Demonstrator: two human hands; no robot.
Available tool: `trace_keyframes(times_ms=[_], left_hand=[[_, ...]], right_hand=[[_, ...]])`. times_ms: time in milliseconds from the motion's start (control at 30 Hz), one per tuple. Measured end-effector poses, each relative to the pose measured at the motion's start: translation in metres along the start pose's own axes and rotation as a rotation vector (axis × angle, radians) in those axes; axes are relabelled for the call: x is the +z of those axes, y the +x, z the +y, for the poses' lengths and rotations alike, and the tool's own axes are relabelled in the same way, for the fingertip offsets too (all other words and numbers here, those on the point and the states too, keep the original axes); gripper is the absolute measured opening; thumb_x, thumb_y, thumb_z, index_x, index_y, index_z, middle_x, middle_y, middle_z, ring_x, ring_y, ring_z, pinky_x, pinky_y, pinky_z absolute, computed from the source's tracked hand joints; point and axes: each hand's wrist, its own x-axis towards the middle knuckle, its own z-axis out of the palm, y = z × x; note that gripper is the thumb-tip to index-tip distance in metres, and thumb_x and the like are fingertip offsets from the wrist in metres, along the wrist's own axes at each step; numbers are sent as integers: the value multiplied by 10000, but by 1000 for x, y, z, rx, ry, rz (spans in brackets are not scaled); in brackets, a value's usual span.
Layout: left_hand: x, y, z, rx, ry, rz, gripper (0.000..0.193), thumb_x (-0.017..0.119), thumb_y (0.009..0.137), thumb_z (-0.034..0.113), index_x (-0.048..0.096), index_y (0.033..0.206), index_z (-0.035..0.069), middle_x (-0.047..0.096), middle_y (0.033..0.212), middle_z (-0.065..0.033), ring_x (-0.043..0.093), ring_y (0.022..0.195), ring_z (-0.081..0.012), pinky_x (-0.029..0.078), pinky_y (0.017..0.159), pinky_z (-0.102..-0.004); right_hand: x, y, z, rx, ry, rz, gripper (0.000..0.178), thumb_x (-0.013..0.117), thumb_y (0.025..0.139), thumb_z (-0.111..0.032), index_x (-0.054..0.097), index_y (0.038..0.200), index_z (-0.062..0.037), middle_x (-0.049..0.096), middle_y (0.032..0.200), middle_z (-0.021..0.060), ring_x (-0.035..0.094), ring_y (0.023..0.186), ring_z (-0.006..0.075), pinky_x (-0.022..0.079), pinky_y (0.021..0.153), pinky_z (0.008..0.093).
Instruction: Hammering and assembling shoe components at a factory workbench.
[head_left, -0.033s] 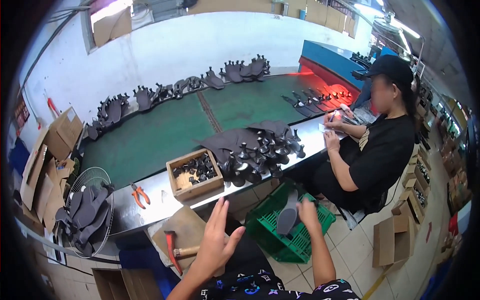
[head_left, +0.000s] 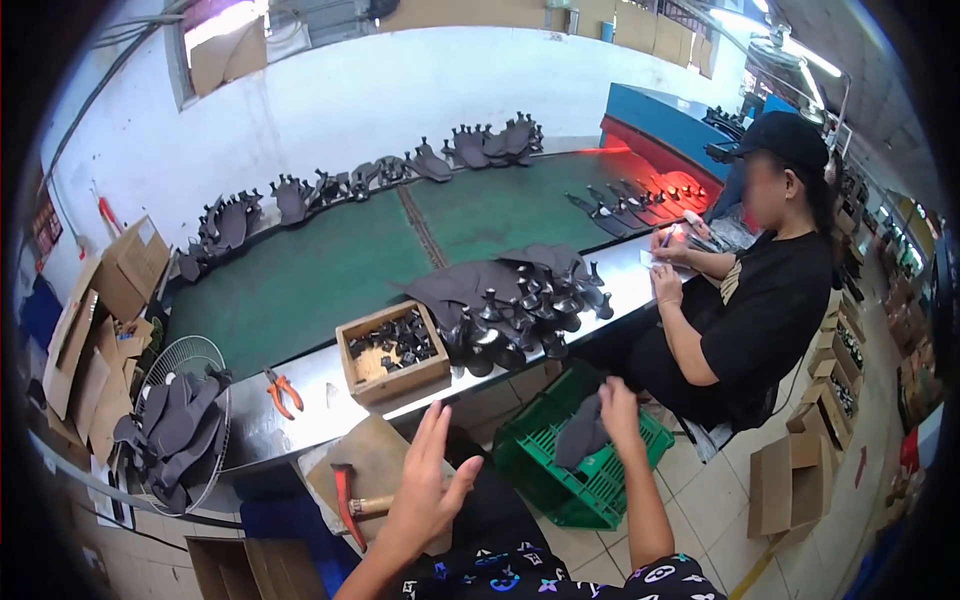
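Observation:
My left hand [head_left: 428, 490] is raised with fingers stretched out and thumb apart, holding nothing, beside a hammer [head_left: 346, 505] with a red head and wooden handle. The hammer lies on a worn block [head_left: 350, 450]. My right hand [head_left: 621, 418] is closed at the edge of a dark grey shoe sole [head_left: 580, 438], over a green plastic crate [head_left: 520, 425]; its grip is partly hidden. A pile of dark soles with black heels [head_left: 490, 300] lies on the bench ahead, next to a wooden box [head_left: 400, 388] of small black pieces.
Orange-handled pliers [head_left: 283, 394] lie on the metal bench edge [head_left: 320, 400]. A wire basket [head_left: 212, 352] of soles stands at left. More soles line the green conveyor belt [head_left: 330, 260]. A co-worker [head_left: 750, 300] in black sits at right, writing. Cardboard boxes [head_left: 785, 485] stand on the floor.
The shoe sole at my right hand has turned, its lighter face no longer showing, and my right hand has shifted slightly up. My left hand is almost still, a little lower.

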Motion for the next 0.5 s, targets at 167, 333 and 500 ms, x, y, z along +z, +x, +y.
trace_keyframes(times_ms=[167,333,500], left_hand=[[-43,-13,-6,-158,92,113,570,631,967,263,454,1383,-85,383,1513,-294,398,1401,-421,327,1149,-438],[-61,-21,-8,-173,105,166,523,662,917,150,495,1384,-15,412,1516,-250,387,1420,-380,301,1166,-437],[-83,8,-27,-24,532,335,743,779,822,166,413,1435,-39,279,1564,-285,241,1458,-482,249,1171,-550]], right_hand=[[19,193,-67,-62,250,215,554,628,956,-421,537,1267,29,699,847,233,686,783,418,533,723,429],[48,274,-99,-163,188,54,293,670,863,-230,676,814,58,670,731,201,679,714,340,524,684,426],[3,148,-319,-119,734,-376,205,635,960,-173,648,918,27,649,744,62,662,626,121,563,562,262]])
